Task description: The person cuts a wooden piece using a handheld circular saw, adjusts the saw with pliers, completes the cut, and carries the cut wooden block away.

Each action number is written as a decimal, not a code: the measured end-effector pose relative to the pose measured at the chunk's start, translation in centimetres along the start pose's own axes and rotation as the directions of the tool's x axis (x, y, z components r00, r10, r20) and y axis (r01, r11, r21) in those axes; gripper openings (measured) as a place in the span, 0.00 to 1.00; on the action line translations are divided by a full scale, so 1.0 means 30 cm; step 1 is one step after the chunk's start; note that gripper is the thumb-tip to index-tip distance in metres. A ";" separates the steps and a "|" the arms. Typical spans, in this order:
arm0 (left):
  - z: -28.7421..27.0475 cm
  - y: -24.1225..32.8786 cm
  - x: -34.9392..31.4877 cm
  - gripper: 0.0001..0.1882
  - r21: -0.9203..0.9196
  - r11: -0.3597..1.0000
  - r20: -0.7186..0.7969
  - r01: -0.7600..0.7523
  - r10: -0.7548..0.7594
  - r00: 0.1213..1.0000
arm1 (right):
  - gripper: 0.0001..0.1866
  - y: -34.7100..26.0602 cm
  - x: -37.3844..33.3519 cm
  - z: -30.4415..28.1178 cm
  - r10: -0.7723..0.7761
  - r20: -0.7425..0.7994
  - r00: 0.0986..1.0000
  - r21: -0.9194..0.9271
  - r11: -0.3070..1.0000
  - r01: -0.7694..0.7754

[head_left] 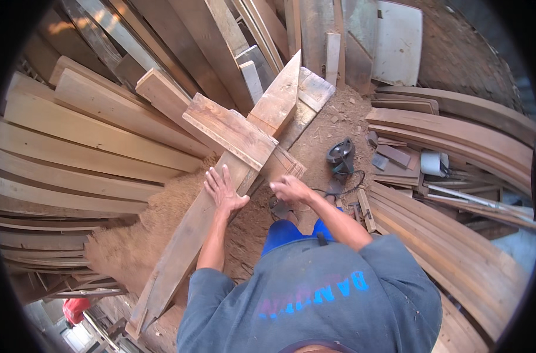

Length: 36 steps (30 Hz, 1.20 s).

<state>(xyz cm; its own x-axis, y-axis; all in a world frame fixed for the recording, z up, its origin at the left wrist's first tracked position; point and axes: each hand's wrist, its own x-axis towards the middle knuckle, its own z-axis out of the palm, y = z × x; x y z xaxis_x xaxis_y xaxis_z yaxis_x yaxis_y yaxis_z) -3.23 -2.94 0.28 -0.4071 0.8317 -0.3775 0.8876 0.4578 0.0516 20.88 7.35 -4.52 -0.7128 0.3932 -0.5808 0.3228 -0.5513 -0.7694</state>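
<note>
Long plank [188, 235]: weathered grey-brown, straight, broad face upward. It runs diagonally from the lower left to the upper middle, where its face passes beneath the short board.

Short board [231, 130]: reddish-brown, rectangular, visible grain. It lies flat, crosswise over the long plank; its near long edge shows a paler strip.

Pointed timber [278, 91]: light brown, in line with the long plank beyond the short board. Its far end tapers to a sharp point; a dark line crosses it close to the short board. Whether it is continuous with the long plank cannot be determined.

Board end [285, 165]: brown, line-marked, projecting at the right, lower than the short board.
</note>
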 end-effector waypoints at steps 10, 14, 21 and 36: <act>0.058 0.108 -0.162 0.63 -0.165 0.959 0.009 -0.232 0.236 0.972 | 0.26 -0.166 0.032 0.158 -0.034 -0.455 0.890 -0.058 0.998 0.008; 0.097 0.063 -0.246 0.59 -0.526 0.789 -0.164 -0.318 0.272 0.948 | 0.22 -0.140 -0.028 0.086 -0.206 -0.479 0.853 -0.087 0.979 0.187; 0.083 0.109 -0.525 0.34 -0.306 0.913 -0.318 -0.271 0.171 0.933 | 0.19 -0.050 -0.152 -0.157 -0.142 -0.282 0.949 0.703 0.643 0.305; 0.668 0.165 -0.868 0.32 -0.744 0.258 0.513 0.616 -0.370 0.774 | 0.13 -0.690 -0.477 -0.392 -0.563 -0.350 0.749 0.704 0.369 0.607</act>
<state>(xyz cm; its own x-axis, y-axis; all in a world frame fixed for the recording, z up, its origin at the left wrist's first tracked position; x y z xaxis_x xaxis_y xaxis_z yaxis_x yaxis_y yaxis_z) 16.09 -28.64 -8.17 -0.5327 0.3136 -0.7860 -0.1825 0.8644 0.4686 31.72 21.77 16.59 -0.4972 0.8624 -0.0951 -0.7519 -0.4829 -0.4489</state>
